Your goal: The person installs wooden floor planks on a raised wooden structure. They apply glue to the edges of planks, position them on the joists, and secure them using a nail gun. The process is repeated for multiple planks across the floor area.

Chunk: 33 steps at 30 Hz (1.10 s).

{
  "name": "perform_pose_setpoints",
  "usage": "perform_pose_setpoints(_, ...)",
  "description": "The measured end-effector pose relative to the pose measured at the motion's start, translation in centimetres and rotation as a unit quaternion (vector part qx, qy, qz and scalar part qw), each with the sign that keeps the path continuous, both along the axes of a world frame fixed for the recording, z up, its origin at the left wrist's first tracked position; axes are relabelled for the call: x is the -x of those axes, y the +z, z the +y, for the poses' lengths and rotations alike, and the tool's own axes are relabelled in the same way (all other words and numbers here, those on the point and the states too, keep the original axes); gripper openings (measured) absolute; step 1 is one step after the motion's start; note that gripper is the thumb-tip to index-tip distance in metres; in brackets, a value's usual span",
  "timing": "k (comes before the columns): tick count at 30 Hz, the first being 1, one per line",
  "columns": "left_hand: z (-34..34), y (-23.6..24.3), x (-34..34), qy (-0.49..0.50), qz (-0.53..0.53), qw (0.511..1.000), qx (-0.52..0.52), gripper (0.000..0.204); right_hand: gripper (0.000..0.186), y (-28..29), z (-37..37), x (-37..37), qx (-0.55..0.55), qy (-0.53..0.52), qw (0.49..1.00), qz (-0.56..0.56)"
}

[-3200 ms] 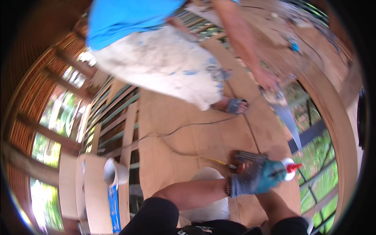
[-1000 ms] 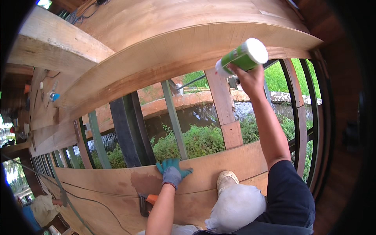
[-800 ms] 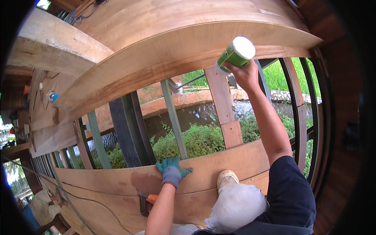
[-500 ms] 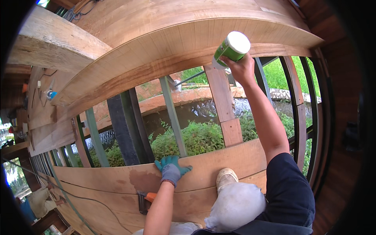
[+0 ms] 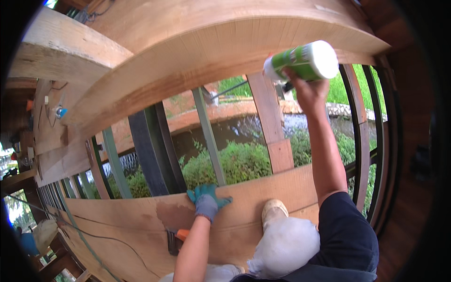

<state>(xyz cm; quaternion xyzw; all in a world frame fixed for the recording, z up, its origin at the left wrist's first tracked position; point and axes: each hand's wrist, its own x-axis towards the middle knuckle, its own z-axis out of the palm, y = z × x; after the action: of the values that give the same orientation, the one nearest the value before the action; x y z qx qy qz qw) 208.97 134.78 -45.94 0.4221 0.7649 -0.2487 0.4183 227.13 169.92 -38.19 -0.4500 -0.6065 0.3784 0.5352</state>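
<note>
My right hand (image 5: 313,89), bare, grips a green and white bottle (image 5: 299,61) at arm's length, tilted with its white base toward me, just before the upper curved plank (image 5: 188,54). My left hand (image 5: 208,201), in a teal and grey glove, rests with fingers spread on the edge of the lower wooden board (image 5: 136,214), beside a dark stain. A black and orange tool (image 5: 174,240) lies below that hand, partly hidden by my forearm.
A gap crossed by slats (image 5: 210,141) shows plants and water below. A heavy beam (image 5: 66,51) juts at upper left, above a small blue tool (image 5: 61,113). Cords run along the boards at left. A co-worker (image 5: 37,237) is at far left.
Since half a second ago my right hand has swung slightly right, turning the bottle flatter; my left hand stays put. Earlier I faced the co-worker, with the bottle held low.
</note>
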Motion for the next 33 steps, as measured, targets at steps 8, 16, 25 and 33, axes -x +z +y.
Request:
perform_pose_setpoints(8, -1.5, -0.5, -0.2, -0.01, 0.015, 0.999, -0.039, 0.092, 0.051, -2.6, 2.0, -0.3, 0.032, -0.001, 0.987, -0.155)
perform_pose_setpoints(16, -1.1, -0.4, -0.1, -0.012, 0.011, 0.999, -0.033, 0.095, 0.051, -4.4, 3.1, 1.1, 0.023, 0.003, 0.991, -0.133)
perform_pose_setpoints(25, -1.0, -0.4, -0.1, -0.011, 0.005, 1.0, -0.017, 0.096, 0.05, -5.2, 3.8, 2.0, 0.027, 0.005, 0.991, -0.13)
perform_pose_setpoints(33, -1.2, -0.6, 0.0, -0.013, 0.007, 1.0, -0.023, 0.096, 0.05, -5.2, 3.3, 1.5, 0.044, 0.003, 0.99, -0.137)
